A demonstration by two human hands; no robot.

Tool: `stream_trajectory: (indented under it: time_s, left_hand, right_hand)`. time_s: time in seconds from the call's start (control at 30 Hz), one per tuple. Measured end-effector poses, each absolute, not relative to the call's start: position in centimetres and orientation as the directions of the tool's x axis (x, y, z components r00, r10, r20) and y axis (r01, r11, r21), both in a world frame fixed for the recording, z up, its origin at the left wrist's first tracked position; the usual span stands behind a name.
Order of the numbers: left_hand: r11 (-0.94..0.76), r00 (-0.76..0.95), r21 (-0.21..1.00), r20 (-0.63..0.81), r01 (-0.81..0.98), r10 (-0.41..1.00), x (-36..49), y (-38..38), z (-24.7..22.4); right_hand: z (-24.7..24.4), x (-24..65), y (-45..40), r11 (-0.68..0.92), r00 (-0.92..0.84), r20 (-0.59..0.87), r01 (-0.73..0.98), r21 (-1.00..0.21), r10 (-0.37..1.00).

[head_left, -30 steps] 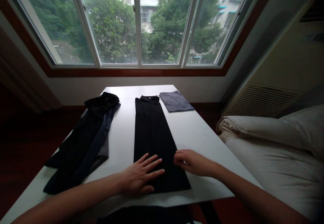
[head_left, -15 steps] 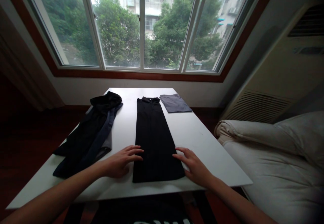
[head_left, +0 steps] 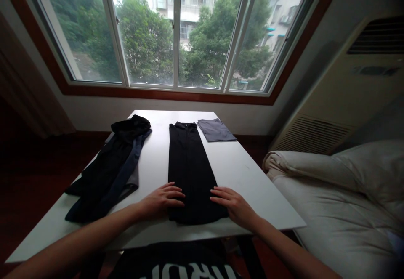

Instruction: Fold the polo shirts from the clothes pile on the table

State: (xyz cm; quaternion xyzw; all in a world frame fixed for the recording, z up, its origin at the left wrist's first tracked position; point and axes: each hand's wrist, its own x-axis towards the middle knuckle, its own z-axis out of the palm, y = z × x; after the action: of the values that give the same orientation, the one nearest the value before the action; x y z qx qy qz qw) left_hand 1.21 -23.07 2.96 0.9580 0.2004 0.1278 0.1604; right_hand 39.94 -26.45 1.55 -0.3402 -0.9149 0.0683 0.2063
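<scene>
A black collared top [head_left: 192, 165], folded into a long narrow strip, lies lengthwise on the white table [head_left: 252, 186] with its collar toward the window. On its left edge, near the close end, rest the outstretched fingers of my left hand [head_left: 162, 201]. My right hand [head_left: 236, 205] lies opposite, fingers stretched over the right edge. Both thumbs are hidden, so I cannot see whether any cloth sits under them. Between the hands the cloth looks flat, with a slightly curved near hem.
A loose heap of dark clothes [head_left: 116, 161], black, navy and grey, hangs partly over the table's left side. A folded grey garment [head_left: 216, 130] lies at the far right corner. To the right stand a pale sofa [head_left: 328, 195] and an air conditioner [head_left: 341, 89]; a window [head_left: 176, 35] is ahead.
Both hands have moved inward over the top's side edges, fingers closer together and further onto the cloth. The near end looks slightly narrower. The camera view has shifted a little.
</scene>
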Motion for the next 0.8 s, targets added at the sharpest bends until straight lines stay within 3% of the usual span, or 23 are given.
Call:
stream_trajectory:
  time_s: [0.17,0.37,0.53,0.67,0.8]
  left_hand:
    - [-0.818,0.894,0.480,0.138,0.317,0.427,1.1,-24.4,5.4]
    - [-0.679,0.928,0.705,0.080,0.205,0.364,1.4,-26.7,11.2]
    - [-0.449,0.959,0.890,0.055,0.079,0.278,2.2,-28.2,14.1]
    - [-0.275,0.962,0.961,0.079,-0.004,0.262,2.6,-29.5,14.7]
    - [-0.145,0.926,0.989,0.055,0.000,0.372,1.8,-29.6,14.6]
  right_hand:
    - [2.7,39.5,-27.2,0.732,-0.690,0.265,0.575,-0.365,0.674]
    - [8.3,38.8,-28.7,0.609,-0.766,0.014,0.500,-0.615,0.643]
    - [14.3,38.5,-29.4,0.425,-0.878,-0.216,0.406,-0.809,0.428]
    - [18.5,38.0,-29.4,0.292,-0.940,-0.273,0.326,-0.899,0.206]
    - [21.7,38.3,-28.2,0.282,-0.936,-0.259,0.322,-0.904,0.238]
